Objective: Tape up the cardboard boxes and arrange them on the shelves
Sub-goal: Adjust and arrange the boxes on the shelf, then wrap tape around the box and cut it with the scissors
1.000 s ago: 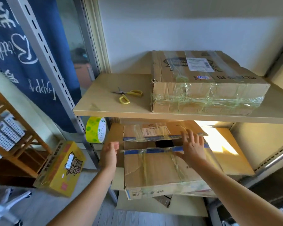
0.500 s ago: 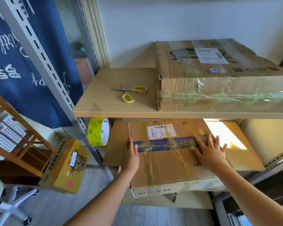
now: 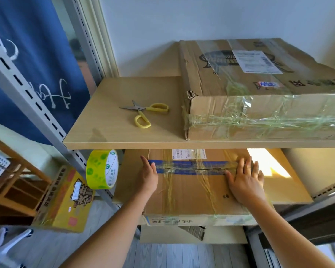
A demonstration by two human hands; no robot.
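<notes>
**Flaps closed, both palms flat on the lower box**

Nearest me, two bare forearms reach in from the bottom edge. My left hand (image 3: 147,176) lies against the left edge of the cardboard box (image 3: 191,192) on the lower shelf (image 3: 290,188), fingers straight and together, its palm partly over the top. My right hand (image 3: 245,180) is spread flat on the lid, fingers fanned over the right end of the seam. Neither pinches anything. A second ago the top flaps gaped and the left hand hung clear of the box; now the flaps meet in a thin dark line and both hands press on the box.

The box is dull brown corrugated board, creased and scuffed, hanging over the shelf's front edge. A blue tape band (image 3: 191,167) runs along the seam under wrinkled clear tape with yellowish streaks, and a white label sits just behind it. Left of the box a roll of tape (image 3: 102,169), glossy yellow-green with pale spots, stands on edge beside the grey perforated steel upright (image 3: 33,99). Lower left, a yellow printed carton (image 3: 66,206) rests tilted on the floor.

Further back, the upper shelf (image 3: 114,132), smooth pale wood laminate, carries yellow-handled scissors (image 3: 143,113), blades open, and a large flat box (image 3: 259,89) wrapped in crinkled film, one corner torn. A navy cloth with white lettering (image 3: 27,55) hangs far left.
</notes>
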